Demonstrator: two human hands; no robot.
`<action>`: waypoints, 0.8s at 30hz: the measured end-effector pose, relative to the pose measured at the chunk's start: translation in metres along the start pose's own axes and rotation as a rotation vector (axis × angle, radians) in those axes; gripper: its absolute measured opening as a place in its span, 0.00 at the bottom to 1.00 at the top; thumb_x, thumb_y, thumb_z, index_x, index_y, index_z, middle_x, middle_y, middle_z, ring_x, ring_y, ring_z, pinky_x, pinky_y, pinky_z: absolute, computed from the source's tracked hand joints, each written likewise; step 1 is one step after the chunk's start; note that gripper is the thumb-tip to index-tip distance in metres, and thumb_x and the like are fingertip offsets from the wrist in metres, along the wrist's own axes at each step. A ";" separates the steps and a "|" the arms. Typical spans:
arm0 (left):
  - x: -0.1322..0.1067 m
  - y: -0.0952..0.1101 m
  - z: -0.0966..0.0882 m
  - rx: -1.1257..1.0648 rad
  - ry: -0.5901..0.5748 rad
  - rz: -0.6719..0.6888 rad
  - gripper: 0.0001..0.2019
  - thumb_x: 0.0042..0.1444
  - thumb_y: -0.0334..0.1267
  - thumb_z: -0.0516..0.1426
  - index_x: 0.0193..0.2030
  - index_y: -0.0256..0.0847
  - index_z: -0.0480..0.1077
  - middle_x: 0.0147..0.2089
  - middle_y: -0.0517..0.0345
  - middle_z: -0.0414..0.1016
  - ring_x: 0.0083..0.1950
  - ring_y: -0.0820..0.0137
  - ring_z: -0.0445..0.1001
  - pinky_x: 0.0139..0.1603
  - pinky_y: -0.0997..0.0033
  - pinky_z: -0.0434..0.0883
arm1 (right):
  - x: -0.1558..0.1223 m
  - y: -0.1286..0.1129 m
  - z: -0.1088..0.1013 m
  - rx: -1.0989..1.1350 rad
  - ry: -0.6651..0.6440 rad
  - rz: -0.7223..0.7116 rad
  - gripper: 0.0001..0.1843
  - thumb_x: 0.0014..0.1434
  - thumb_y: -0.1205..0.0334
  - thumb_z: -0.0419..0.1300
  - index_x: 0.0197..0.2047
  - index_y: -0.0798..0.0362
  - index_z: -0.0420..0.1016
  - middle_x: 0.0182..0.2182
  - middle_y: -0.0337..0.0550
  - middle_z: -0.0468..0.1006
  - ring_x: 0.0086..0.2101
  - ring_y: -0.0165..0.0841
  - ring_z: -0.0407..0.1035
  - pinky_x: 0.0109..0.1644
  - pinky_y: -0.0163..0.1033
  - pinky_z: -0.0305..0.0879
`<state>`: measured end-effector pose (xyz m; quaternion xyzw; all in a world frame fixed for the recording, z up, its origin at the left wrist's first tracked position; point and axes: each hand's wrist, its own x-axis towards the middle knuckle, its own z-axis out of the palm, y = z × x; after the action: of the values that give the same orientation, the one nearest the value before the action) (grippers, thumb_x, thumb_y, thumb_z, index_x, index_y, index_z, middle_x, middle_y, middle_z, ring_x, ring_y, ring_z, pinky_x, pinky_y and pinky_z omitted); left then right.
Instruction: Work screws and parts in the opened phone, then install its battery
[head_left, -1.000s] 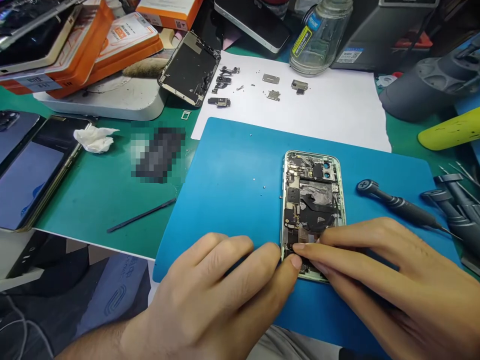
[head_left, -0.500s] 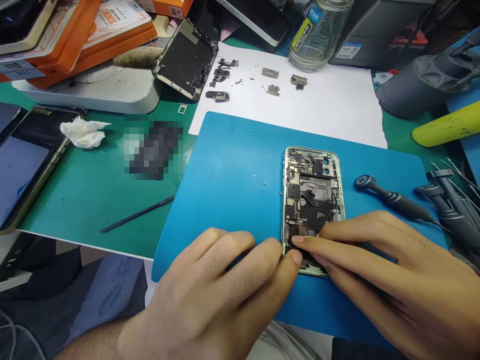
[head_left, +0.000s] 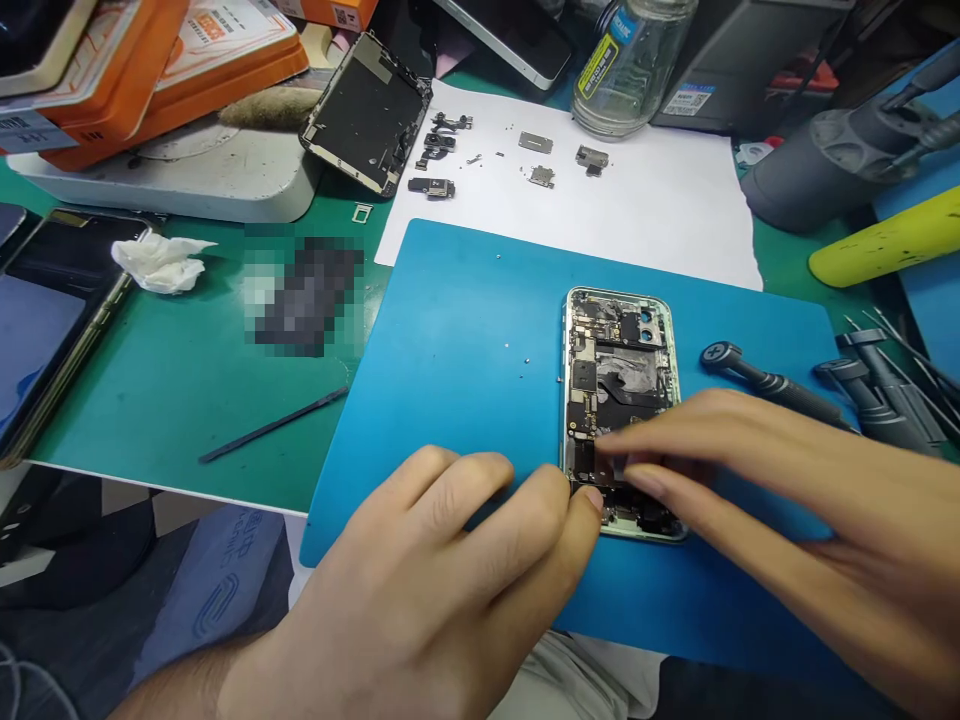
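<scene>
An opened phone body [head_left: 634,372] with a pale green frame lies on a blue mat [head_left: 450,340], its circuit board and dark inner parts exposed. My left hand [head_left: 427,580] is closed on the frame's lower left edge, thumb tip over the inside. Over the lower right part of the phone reaches my right hand [head_left: 787,500], slightly blurred. Its index fingertip is at the circuit board, and the thumb stands apart below it; nothing shows between them. The hand hides part of the phone's right side. Tiny screws [head_left: 526,361] lie left of the phone.
A screwdriver [head_left: 772,385] rests right of the phone, near more tools [head_left: 874,395]. Small metal parts [head_left: 536,143] lie on white paper [head_left: 660,220] behind the mat. A detached screen [head_left: 367,115], a glass jar [head_left: 630,70] and a black spudger [head_left: 274,425] surround the mat.
My right hand's index finger has moved up the phone and away from my left thumb, and its fingers have spread apart. My left hand keeps its place on the frame.
</scene>
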<state>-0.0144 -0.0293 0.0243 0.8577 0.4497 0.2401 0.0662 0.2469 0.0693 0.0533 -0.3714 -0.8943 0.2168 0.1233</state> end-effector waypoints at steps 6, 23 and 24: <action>-0.002 -0.001 0.003 -0.010 0.041 0.006 0.21 0.86 0.31 0.44 0.71 0.34 0.74 0.64 0.55 0.83 0.54 0.61 0.72 0.50 0.55 0.66 | 0.032 -0.014 -0.004 0.197 -0.022 0.134 0.15 0.74 0.45 0.65 0.37 0.42 0.83 0.30 0.34 0.82 0.23 0.30 0.71 0.23 0.35 0.66; -0.001 -0.007 0.004 -0.027 0.061 0.026 0.21 0.85 0.30 0.44 0.68 0.34 0.77 0.61 0.57 0.85 0.51 0.62 0.72 0.48 0.57 0.68 | 0.056 -0.014 -0.010 0.216 -0.183 0.198 0.12 0.66 0.56 0.69 0.30 0.43 0.84 0.26 0.34 0.81 0.19 0.29 0.72 0.16 0.31 0.60; -0.001 -0.007 0.005 -0.026 0.065 0.027 0.21 0.85 0.30 0.44 0.68 0.34 0.77 0.61 0.57 0.86 0.51 0.62 0.72 0.48 0.57 0.68 | 0.056 -0.015 -0.010 0.206 -0.173 0.182 0.12 0.65 0.57 0.70 0.29 0.43 0.84 0.26 0.33 0.80 0.19 0.29 0.71 0.16 0.32 0.60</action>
<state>-0.0180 -0.0255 0.0175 0.8545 0.4369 0.2744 0.0596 0.2029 0.1036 0.0728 -0.4164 -0.8372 0.3490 0.0630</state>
